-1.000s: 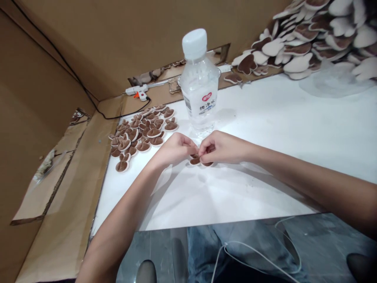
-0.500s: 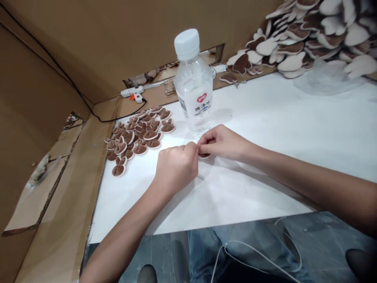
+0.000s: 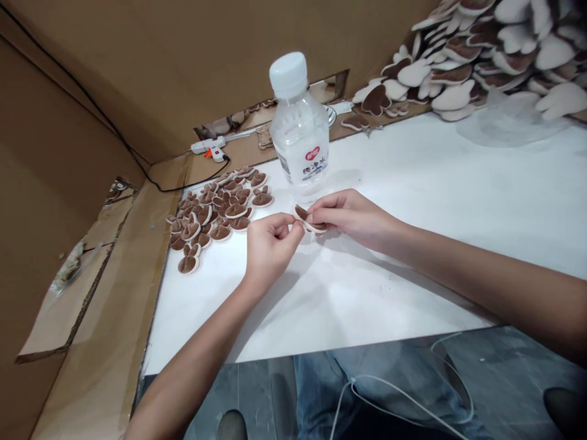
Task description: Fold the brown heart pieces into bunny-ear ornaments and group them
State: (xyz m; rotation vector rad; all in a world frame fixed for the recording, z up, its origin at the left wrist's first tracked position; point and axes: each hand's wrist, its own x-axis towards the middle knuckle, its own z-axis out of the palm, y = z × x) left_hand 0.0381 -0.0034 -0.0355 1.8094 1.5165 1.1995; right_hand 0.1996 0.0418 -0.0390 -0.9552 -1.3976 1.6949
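Fingers of my right hand (image 3: 351, 215) pinch a small brown-and-cream ear-shaped piece (image 3: 308, 219), lifted just above the white tabletop (image 3: 413, 244). My left hand (image 3: 270, 247) pinches its near edge with thumb and forefinger. Just behind stands a water bottle (image 3: 300, 131); left of it lies a cluster of similar pieces (image 3: 217, 211).

place: craft workshop | cues: glue gun (image 3: 210, 146), cardboard walls (image 3: 183, 55), piled plush ear pieces (image 3: 481, 55)

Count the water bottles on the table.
1. The water bottle stands upright on the white table, just behind both hands; none other shows.
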